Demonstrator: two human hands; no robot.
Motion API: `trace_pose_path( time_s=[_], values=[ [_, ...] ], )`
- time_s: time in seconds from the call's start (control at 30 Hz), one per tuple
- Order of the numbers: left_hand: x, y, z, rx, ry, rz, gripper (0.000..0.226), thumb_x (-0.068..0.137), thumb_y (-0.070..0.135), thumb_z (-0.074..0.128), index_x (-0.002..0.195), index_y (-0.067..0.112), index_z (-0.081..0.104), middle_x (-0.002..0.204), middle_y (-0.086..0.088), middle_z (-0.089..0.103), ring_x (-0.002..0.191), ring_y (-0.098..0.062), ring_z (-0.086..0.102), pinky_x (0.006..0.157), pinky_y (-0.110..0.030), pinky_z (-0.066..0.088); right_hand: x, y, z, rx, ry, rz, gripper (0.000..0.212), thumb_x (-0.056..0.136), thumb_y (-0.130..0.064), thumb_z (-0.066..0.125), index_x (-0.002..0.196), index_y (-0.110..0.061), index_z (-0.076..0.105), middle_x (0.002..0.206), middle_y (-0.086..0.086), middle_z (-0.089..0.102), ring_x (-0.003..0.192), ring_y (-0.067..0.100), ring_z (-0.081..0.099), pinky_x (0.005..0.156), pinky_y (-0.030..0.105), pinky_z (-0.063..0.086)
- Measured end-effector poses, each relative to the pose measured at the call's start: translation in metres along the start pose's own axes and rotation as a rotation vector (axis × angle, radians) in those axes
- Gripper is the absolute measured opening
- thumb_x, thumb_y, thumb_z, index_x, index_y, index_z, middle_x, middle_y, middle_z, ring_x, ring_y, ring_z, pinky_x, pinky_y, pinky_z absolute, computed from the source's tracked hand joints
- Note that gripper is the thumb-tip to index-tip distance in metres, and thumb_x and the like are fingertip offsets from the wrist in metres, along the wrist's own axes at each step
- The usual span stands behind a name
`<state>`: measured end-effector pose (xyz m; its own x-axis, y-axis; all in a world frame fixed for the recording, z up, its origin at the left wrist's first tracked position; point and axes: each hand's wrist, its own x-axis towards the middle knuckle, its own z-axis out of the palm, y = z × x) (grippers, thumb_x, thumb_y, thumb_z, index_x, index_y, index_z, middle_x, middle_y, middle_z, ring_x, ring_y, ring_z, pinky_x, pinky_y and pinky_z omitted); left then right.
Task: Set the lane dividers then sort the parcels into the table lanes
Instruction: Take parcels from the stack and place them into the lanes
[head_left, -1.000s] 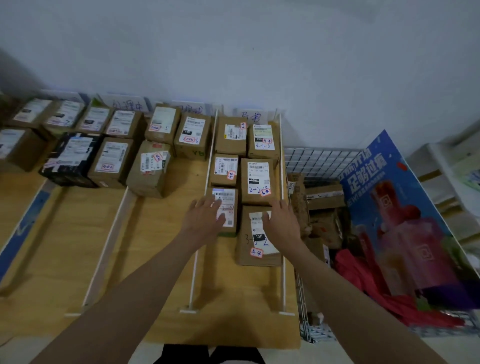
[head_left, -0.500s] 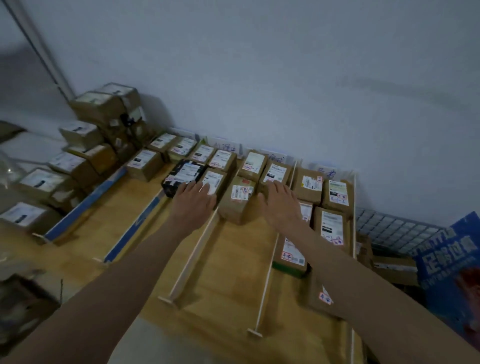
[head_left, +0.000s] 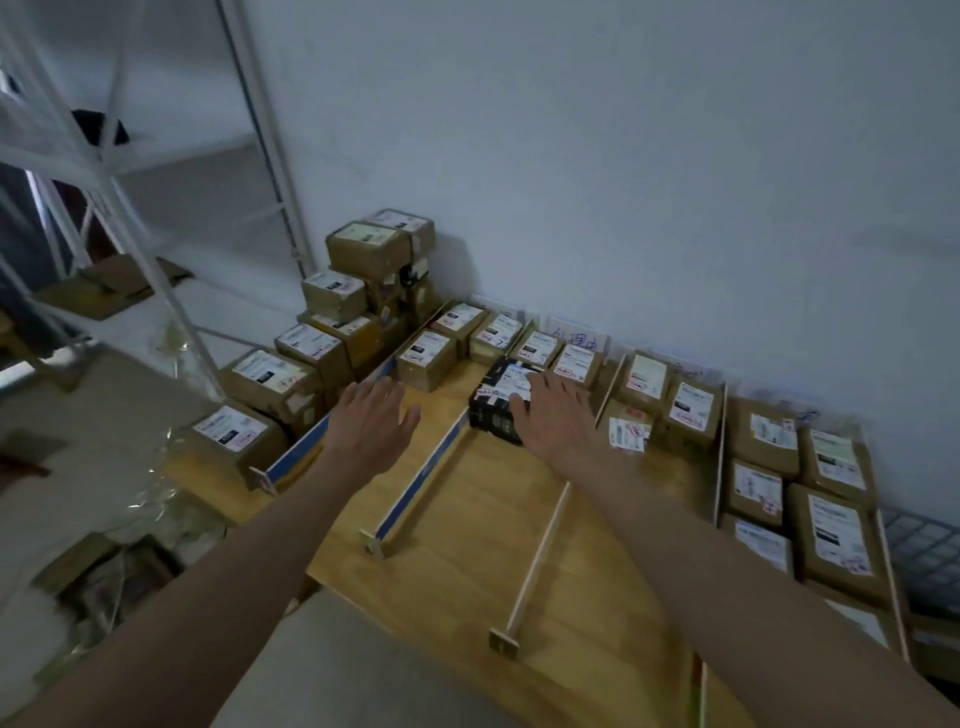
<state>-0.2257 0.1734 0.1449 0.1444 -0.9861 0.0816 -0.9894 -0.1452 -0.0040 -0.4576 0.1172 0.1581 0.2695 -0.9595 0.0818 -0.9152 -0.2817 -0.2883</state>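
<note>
- Two bare hands reach out over a wooden tabletop split into lanes by upright strips; I am watching through the head camera, looking down and forward.
- My left hand hovers flat with its fingers spread apart, holding nothing, between the two blue-faced dividers. The left blue divider and the right blue divider both run from the near edge back toward the wall.
- My right hand rests palm down on a black parcel, fingers spread across its white label and not curled round the sides. It is a press, not a grip.
- The black parcel lies in the lane just right of the right blue divider, its near left corner close to that strip. Its long axis seems to run front to back along the lane, label upward.
- Brown parcels stand in rows against the wall, and more fill the far right lane. A pale wooden divider marks the next lane to the right.
- In my judgement, the step is tidying this parcel within its lane. To do it well I would keep the palm flat, slide the box straight back along the divider, and stop once it meets the brown parcels behind.
- Pushing at an angle could shift the light divider.
</note>
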Motion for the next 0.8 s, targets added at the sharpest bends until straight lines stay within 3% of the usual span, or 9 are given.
trace_pose_path(
  time_s=[0.2, 0.37, 0.5, 0.63, 0.8],
  values=[
    [0.019, -0.071, -0.007, -0.009, 0.015, -0.034, 0.056, 0.104, 0.049, 0.026, 0.147, 0.016, 0.04, 0.153, -0.005, 0.041, 0.142, -0.022, 0.035, 0.119, -0.043, 0.024, 0.039, -0.068, 0.018, -0.007, -0.019, -0.046, 0.049, 0.102, -0.04, 0.033, 0.14, -0.011, 0.043, 0.144, 0.009, 0.045, 0.133, 0.027, 0.04, 0.11, 0.043, 0.033],
    [0.055, -0.118, -0.004, -0.036, 0.049, -0.045, 0.054, 0.102, 0.047, 0.026, 0.139, 0.014, 0.047, 0.146, -0.007, 0.048, 0.136, -0.025, 0.042, 0.116, -0.043, 0.028, 0.083, -0.108, 0.041, -0.003, -0.036, -0.074, 0.05, 0.103, -0.041, 0.033, 0.14, -0.01, 0.042, 0.142, 0.011, 0.045, 0.134, 0.027, 0.039, 0.11, 0.043, 0.034],
    [0.093, -0.154, -0.001, 0.035, 0.002, -0.017, 0.065, 0.098, 0.05, 0.011, 0.141, 0.016, 0.044, 0.148, -0.007, 0.045, 0.138, -0.025, 0.039, 0.116, -0.044, 0.027, 0.13, -0.134, 0.065, 0.026, -0.028, -0.073, 0.049, 0.103, -0.041, 0.034, 0.141, -0.011, 0.041, 0.143, 0.011, 0.045, 0.133, 0.028, 0.041, 0.11, 0.043, 0.033],
    [0.137, -0.189, 0.006, 0.074, 0.007, -0.012, 0.051, 0.104, 0.045, 0.03, 0.145, 0.016, 0.043, 0.153, -0.007, 0.041, 0.142, -0.023, 0.036, 0.119, -0.042, 0.022, 0.181, -0.158, 0.083, 0.083, -0.035, -0.051, 0.051, 0.102, -0.042, 0.035, 0.143, -0.013, 0.04, 0.145, 0.01, 0.045, 0.134, 0.028, 0.041, 0.109, 0.042, 0.035],
    [0.193, -0.223, 0.012, 0.015, -0.008, -0.044, 0.058, 0.103, 0.05, 0.024, 0.149, 0.018, 0.038, 0.155, -0.005, 0.04, 0.143, -0.022, 0.035, 0.12, -0.042, 0.019, 0.235, -0.181, 0.096, 0.127, -0.009, -0.05, 0.048, 0.102, -0.041, 0.037, 0.14, -0.013, 0.042, 0.142, 0.009, 0.048, 0.131, 0.027, 0.045, 0.107, 0.042, 0.037]
  ],
)
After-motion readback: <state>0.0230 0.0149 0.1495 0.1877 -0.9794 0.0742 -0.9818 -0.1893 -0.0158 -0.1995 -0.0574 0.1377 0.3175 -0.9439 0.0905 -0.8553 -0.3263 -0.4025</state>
